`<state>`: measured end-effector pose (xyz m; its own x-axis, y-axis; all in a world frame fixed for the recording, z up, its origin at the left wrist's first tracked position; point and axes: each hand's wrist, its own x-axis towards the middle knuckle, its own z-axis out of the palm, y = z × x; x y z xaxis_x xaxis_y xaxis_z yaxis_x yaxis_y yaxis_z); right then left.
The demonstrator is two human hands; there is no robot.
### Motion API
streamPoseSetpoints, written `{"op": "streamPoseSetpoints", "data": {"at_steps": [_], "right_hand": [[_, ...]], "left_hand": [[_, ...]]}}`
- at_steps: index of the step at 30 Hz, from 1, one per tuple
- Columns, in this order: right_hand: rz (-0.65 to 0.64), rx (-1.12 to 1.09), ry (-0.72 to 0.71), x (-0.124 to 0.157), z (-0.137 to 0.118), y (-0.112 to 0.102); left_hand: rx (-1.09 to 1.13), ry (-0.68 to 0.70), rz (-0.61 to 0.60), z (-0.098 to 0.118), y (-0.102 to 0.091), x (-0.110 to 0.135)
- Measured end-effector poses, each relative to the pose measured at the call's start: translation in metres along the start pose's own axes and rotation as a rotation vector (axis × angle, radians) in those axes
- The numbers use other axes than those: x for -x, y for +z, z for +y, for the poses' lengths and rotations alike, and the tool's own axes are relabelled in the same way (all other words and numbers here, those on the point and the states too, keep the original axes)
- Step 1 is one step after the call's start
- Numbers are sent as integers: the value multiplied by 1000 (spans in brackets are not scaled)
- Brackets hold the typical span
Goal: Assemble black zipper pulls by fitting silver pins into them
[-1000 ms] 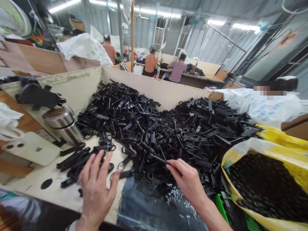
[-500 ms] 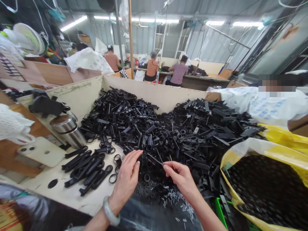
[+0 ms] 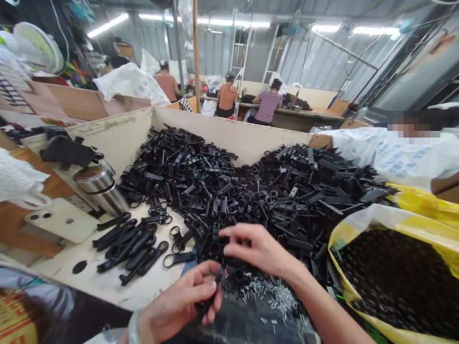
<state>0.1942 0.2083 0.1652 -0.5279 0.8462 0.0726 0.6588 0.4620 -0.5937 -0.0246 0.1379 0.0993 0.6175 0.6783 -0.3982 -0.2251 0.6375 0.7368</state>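
Note:
My left hand point(image 3: 186, 291) is closed on a slim black plastic part point(image 3: 219, 274) at the front of the bench, its fingers hiding much of the piece. Over the near edge of the heap of black parts point(image 3: 193, 177) is my right hand point(image 3: 256, 246), thumb and fingers apart, with nothing visible between them. Small silvery pins point(image 3: 283, 298) lie scattered below my right wrist. To the left of my hands, several long black ring-ended pieces point(image 3: 134, 243) rest on the pale board.
At left are a white phone point(image 3: 62, 222) and a steel flask point(image 3: 102, 188). A yellow-edged bag point(image 3: 398, 272) of small black pieces stands at right. Low pale walls point(image 3: 247, 136) enclose the heap at the back. Several people sit beyond.
My left hand has come lower and turned palm up, now closed on a black part. My right hand has moved left over the heap, without the slim part it pinched before.

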Motion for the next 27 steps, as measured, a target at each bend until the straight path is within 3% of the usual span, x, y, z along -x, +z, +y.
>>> {"op": "streamPoseSetpoints", "data": {"at_steps": [2,4,8,11,17,21,27], "right_hand": [[137,248,151,-21,10,3],[178,368,250,-39,18,10],[173,461,343,-58,26,23],[198,444,325,-54,27,23],[238,195,178,2,15,25],[225,-311,103,53,1,49],[199,-444,128,93,-3,76]], "left_hand": [[-25,80,152,-3,3,-1],[-64,110,231,-4,5,-1],[-92,138,282,-5,8,3],[-40,116,321,-7,8,9],[87,62,265,-8,13,17],[81,69,170,-12,23,16],[-24,68,133,-24,37,16]]}}
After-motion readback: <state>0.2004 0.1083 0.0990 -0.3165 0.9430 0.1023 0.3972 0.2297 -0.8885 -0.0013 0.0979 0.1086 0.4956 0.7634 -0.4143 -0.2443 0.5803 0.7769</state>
